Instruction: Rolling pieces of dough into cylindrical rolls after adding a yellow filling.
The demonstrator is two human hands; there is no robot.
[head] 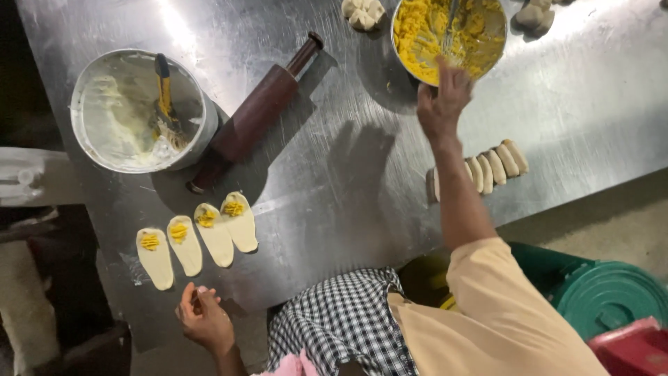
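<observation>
My right hand point(442, 101) reaches up to the near rim of a metal bowl of yellow filling point(449, 35), where a utensil handle point(451, 21) stands in the mix; whether the fingers grip it I cannot tell. My left hand point(203, 317) rests by the table's near edge with fingers loosely curled, holding nothing visible. Just above it lie several flat oval dough pieces point(198, 240), each topped with a dab of yellow filling. A row of rolled dough pieces point(490, 167) lies beside my right forearm.
A dark wooden rolling pin point(254, 115) lies diagonally on the steel table point(334, 195). A round tub of white paste with a brush point(139, 108) stands at the left. Dough lumps point(363, 12) sit at the far edge. A green bin lid point(612, 296) is at the lower right.
</observation>
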